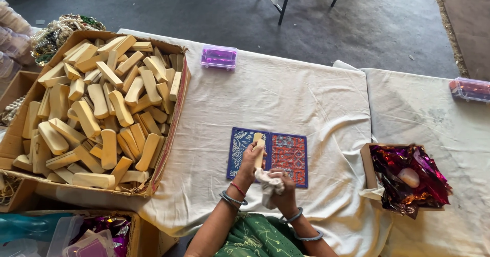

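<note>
Here, low in the middle of the frame, your left hand [251, 157] is closed around a pale wooden block [259, 148], held upright over a blue and red patterned mat [286, 155]. Your right hand [283, 190] is clenched on a crumpled white rag [268, 183] just below the block. The cloth-covered counter [286, 98] lies wrinkled and open above the mat. A cardboard box [173, 109] heaped with smooth wooden blocks fills the left side; foil wrappers [408, 178] crowd the right edge.

The left hand [251, 160] hides the wooden piece's [259, 149] lower end, seemingly.
</note>
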